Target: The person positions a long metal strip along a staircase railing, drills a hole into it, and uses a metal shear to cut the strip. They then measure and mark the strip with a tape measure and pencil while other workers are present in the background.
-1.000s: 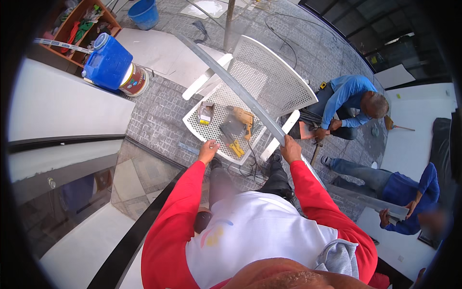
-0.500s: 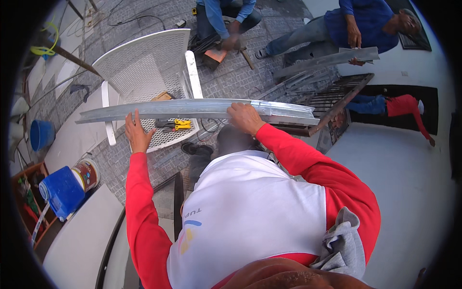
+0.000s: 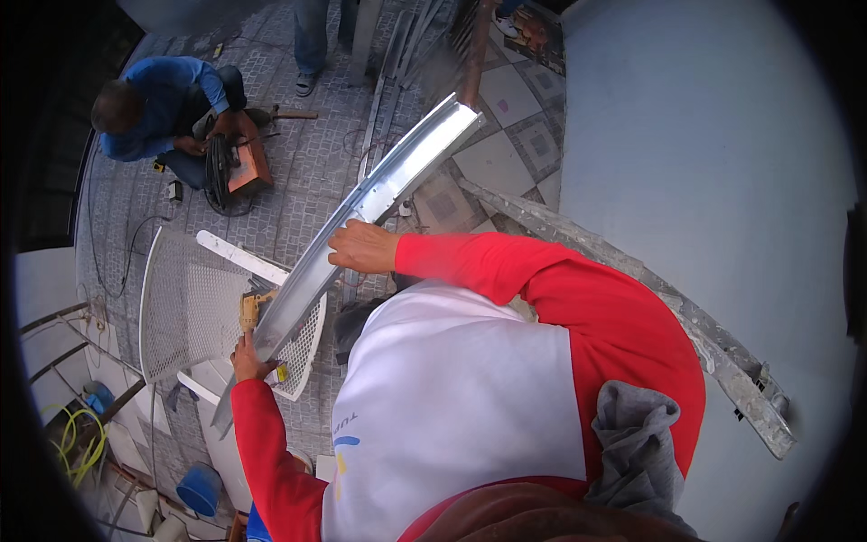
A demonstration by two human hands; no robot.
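Observation:
A long, shiny metal channel (image 3: 404,173) slants in front of me, its far end up to the right and its near end low on the left. Gripping it near the middle is my right hand (image 3: 363,247), closed over its edge. My left hand (image 3: 250,358) holds it closer to the low end, thumb on one side and fingers on the other. Beneath the channel stands a white mesh chair (image 3: 185,312). On the seat lie a tan-yellow tool (image 3: 251,309) and a small yellow item (image 3: 282,372), both partly hidden.
A person in blue (image 3: 172,104) squats at the far left beside an orange box (image 3: 250,158), black cable and a hammer (image 3: 296,115). Metal strips (image 3: 388,86) lie on the paving. A paint-spattered beam (image 3: 632,266) runs along the right. A blue bucket (image 3: 200,489) stands lower left.
The view has turned to the right. The channel, level across the chair before, now slants up to the right, with both my hands still holding it.

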